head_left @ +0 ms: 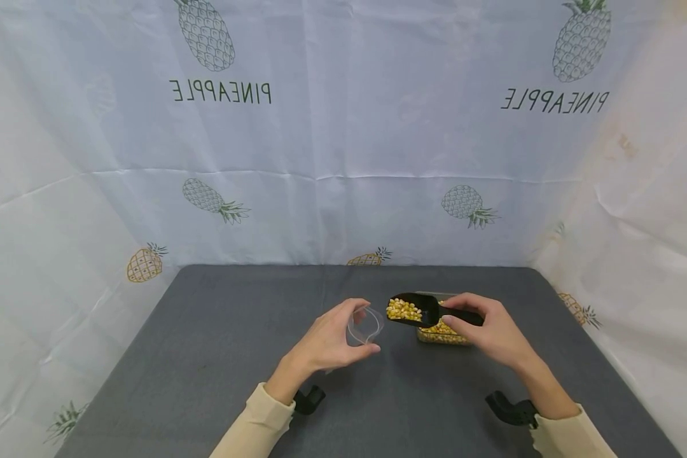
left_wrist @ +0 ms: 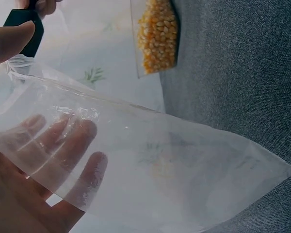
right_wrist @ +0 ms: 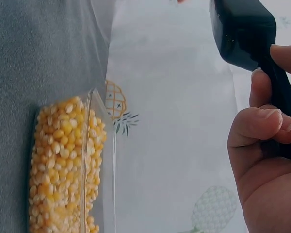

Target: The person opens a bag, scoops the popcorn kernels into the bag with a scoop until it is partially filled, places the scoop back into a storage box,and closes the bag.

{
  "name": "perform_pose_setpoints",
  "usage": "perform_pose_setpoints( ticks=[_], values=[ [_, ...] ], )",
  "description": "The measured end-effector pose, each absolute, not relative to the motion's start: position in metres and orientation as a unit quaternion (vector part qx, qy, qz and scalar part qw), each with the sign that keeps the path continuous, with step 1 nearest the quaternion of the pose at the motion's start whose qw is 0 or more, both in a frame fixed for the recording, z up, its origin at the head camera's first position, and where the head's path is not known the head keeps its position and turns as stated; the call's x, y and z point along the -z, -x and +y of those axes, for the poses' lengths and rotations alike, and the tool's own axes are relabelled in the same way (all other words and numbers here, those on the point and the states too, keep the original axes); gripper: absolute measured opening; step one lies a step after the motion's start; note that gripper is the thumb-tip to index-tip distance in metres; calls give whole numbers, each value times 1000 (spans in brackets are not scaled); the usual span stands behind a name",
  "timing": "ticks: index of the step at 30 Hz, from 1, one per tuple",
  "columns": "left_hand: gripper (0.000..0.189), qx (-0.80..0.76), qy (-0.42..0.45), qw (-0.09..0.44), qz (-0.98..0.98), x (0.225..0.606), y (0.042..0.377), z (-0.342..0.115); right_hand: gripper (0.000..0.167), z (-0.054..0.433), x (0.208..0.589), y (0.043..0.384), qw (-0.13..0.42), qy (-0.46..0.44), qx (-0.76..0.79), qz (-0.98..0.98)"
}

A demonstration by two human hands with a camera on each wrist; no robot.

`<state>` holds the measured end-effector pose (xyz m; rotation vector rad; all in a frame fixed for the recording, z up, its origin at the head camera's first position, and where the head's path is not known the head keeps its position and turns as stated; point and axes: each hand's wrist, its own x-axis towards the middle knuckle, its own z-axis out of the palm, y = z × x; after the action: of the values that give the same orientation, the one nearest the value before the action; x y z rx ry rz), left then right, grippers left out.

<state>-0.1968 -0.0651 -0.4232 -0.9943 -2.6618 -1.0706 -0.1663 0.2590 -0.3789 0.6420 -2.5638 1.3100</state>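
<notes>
My right hand (head_left: pixel 488 327) grips the handle of a black scoop (head_left: pixel 429 308), which is loaded with yellow corn kernels (head_left: pixel 403 310). It hovers above a clear container (right_wrist: pixel 91 145) of corn kernels. Held in my left hand (head_left: pixel 329 337) is a clear plastic bag (left_wrist: pixel 150 160), its mouth spread between thumb and fingers. Through the film several fingers show, and the bag's lower corner hangs down over the table. The scoop's front end lies close to the bag's mouth; in the left wrist view the thumb partly covers the scoop, so contact cannot be told.
A dark grey table (head_left: pixel 235 356) lies beneath both hands. White cloth (head_left: pixel 332 127) with pineapple prints stands behind it and along both sides. Black wrist mounts (head_left: pixel 512 408) sit on the forearms.
</notes>
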Motion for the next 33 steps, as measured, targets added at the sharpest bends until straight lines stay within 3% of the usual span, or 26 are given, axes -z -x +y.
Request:
perform_pose_setpoints(
  ticks=[13, 33],
  values=[
    [75, 358, 326, 34, -874, 423, 196, -64, 20, 239, 388, 166, 74, -236, -457, -855],
    [73, 332, 348, 53, -875, 424, 197, -64, 21, 228, 400, 170, 42, -223, -467, -855]
  ],
)
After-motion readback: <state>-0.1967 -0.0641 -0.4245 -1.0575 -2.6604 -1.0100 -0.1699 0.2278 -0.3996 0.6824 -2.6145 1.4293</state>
